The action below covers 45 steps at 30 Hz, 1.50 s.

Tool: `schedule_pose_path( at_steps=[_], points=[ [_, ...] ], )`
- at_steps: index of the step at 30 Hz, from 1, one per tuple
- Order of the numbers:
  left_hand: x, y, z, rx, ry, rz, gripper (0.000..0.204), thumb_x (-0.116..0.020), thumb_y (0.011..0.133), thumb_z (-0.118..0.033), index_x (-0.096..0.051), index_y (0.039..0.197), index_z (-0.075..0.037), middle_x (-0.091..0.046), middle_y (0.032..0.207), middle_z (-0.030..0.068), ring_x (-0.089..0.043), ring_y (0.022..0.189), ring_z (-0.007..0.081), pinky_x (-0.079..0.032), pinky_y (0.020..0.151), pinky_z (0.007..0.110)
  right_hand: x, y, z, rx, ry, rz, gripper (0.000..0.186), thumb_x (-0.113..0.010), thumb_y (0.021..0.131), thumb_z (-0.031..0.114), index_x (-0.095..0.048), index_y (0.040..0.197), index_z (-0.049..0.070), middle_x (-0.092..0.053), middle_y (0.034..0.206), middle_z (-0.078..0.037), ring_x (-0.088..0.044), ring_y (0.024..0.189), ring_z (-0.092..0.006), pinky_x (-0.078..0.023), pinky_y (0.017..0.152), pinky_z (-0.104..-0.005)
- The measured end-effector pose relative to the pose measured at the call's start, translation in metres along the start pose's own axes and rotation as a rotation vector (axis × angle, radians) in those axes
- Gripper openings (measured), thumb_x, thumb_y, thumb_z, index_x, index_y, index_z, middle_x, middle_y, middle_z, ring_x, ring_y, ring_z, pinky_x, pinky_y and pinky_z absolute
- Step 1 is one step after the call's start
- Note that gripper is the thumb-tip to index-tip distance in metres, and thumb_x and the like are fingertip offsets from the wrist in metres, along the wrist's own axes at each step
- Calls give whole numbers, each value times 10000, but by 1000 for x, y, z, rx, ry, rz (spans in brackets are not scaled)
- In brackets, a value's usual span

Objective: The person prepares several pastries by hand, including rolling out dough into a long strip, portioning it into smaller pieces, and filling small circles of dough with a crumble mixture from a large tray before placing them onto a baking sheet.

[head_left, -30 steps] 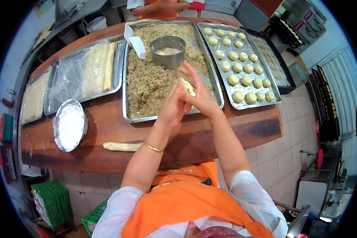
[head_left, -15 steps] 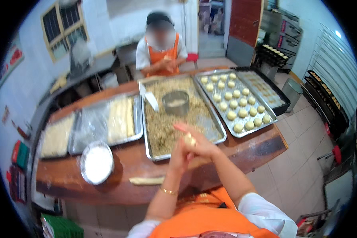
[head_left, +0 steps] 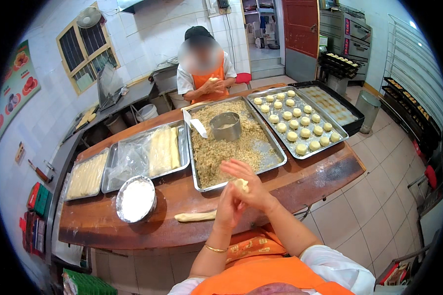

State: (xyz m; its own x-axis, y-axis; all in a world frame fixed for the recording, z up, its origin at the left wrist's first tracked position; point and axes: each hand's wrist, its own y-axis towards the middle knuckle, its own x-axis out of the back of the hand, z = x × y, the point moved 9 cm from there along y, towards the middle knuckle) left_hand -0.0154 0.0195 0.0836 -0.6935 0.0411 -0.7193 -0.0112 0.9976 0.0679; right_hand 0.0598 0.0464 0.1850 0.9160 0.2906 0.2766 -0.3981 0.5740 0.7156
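A small piece of pale dough point(head_left: 241, 185) sits between my two hands, above the near edge of a filling tray. My left hand point(head_left: 228, 205) is cupped against it from the left, its fingers mostly hidden. My right hand point(head_left: 252, 191) presses it from the other side, with some fingers stretched out toward the filling. The metal tray point(head_left: 197, 179) holds crumbly brown filling point(head_left: 219, 152), a metal ring point(head_left: 226, 127) and a white scraper point(head_left: 198, 128). A dough strip point(head_left: 196, 216) lies on the table left of my wrists.
Right of the filling, a tray point(head_left: 300, 156) carries rows of round dough pieces point(head_left: 305, 132); a dark baking tray point(head_left: 352, 129) is beyond. At left are a bowl of white flour point(head_left: 137, 199) and trays of dough strips point(head_left: 163, 150). Across the wooden table point(head_left: 300, 189), a co-worker point(head_left: 211, 73) handles dough.
The view has shifted, so the table sits slightly farther right. My hands stay together around the dough, the right fingers more spread. The co-worker's hands now show pale dough.
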Motion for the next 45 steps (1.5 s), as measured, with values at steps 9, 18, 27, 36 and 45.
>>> schedule_pose_path(
  at_steps=[9,18,27,36,45],
  points=[
    [-14,5,2,-31,238,-102,440,-420,1053,-503,-578,1189,-116,-566,896,-45,-501,687,29,-353,502,189,7,-16,-13,-117,-31,-51,372,-568,990,386,-742,1012,57,-747,993,-100,-684,1050,-294,-388,1096,-467],
    [-1,14,9,18,227,157,436,-407,1064,-449,-508,1284,-86,-555,942,-34,-490,679,32,-350,511,198,4,-12,-9,-117,85,16,452,-510,1017,448,-745,1080,66,-718,1167,-118,-580,1264,-308,-368,1109,-469],
    [-18,14,3,-67,324,90,502,-405,1036,-565,-530,1253,-130,-575,957,-65,-518,730,30,-386,539,191,12,-6,-14,-111,145,-69,480,-484,1020,486,-753,1110,99,-688,1238,-126,-470,1369,-322,-288,1157,-501],
    [-19,6,1,-61,305,-71,530,-405,1013,-621,-525,1255,-165,-559,894,-76,-478,669,30,-333,514,190,4,-13,-36,-212,301,50,510,-435,1030,505,-737,1178,122,-633,1343,-117,-402,1415,-349,-245,1175,-517],
    [-20,9,-5,-98,380,87,564,-371,1003,-660,-508,1258,-176,-535,893,-68,-443,642,26,-310,521,188,-2,-6,-29,-164,236,251,527,-450,1004,559,-725,1234,173,-525,1466,-127,-328,1456,-353,-227,1184,-506]
  ],
)
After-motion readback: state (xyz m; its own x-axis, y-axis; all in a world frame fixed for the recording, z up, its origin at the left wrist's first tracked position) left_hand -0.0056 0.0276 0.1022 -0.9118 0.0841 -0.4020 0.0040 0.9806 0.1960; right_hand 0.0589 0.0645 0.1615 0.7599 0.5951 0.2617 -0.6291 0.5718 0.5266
